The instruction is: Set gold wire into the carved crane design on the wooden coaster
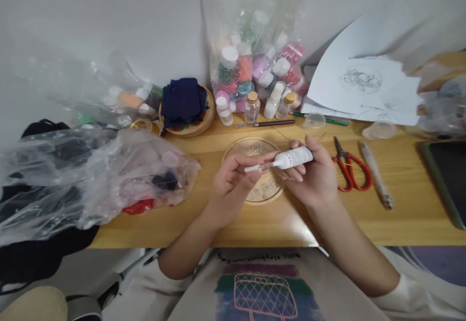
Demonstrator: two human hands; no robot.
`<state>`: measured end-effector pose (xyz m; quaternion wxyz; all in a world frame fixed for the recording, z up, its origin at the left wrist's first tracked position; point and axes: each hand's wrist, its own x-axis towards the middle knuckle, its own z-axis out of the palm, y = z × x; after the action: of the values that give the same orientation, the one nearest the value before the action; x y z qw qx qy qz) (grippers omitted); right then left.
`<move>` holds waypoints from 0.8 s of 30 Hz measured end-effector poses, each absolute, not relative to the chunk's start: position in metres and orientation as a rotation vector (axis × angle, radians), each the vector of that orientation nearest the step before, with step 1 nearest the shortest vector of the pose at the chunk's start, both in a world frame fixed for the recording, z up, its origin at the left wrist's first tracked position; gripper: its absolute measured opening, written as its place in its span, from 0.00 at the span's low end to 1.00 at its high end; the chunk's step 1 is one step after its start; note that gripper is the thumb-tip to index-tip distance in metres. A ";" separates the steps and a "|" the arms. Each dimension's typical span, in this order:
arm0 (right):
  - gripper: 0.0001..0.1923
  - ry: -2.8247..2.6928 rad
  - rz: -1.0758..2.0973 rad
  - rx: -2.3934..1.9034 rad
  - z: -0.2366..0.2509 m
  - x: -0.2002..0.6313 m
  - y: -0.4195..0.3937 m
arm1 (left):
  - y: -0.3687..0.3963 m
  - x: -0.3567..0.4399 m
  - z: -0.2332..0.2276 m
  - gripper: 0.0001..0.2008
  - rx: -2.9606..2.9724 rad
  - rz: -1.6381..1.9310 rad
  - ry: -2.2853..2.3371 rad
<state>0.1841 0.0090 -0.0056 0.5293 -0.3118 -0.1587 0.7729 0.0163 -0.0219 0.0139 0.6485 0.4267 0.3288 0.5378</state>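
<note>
Taking twelve o'clock as straight away from you toward the wall, you held the white bottle (pixel 296 157) up above the tabletop (pixel 204 233) in your right hand (pixel 320 175), its thumb over the upper side and its fingers curled round from below. The bottle's long axis ran nearly level across your view, the base pointing between two and three o'clock and the narrow nozzle between eight and nine. Your left hand (pixel 231 177) pinched the slim white cap (pixel 252 168) between thumb and fingers, and the cap lay close to that same line, just beyond the nozzle at about nine o'clock from it. That was the relation that mattered: cap and nozzle end to end, almost in line, with your left hand the nearer to the nozzle and your right hand round the body. Whether the two tips touched you could not have told from this view, for the parts there were small and blurred. Below both hands lay a round patterned disc (pixel 265 192), partly covered by your fingers, while red-handled scissors (pixel 348 161) lay at about three o'clock from your right hand, just beside it.
</note>
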 end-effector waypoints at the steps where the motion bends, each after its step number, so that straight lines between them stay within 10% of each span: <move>1: 0.14 -0.381 1.850 -0.752 -0.006 0.184 0.009 | -0.023 0.016 0.014 0.02 0.962 1.218 0.747; 24: 0.13 -0.420 1.833 -0.965 -0.001 0.180 0.011 | -0.024 0.014 0.014 0.07 1.081 1.212 0.876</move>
<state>0.1804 0.0105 -0.0009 0.4917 -0.3974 -0.1732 0.7552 0.0142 -0.0236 0.0136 0.6038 0.4668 0.3784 0.5237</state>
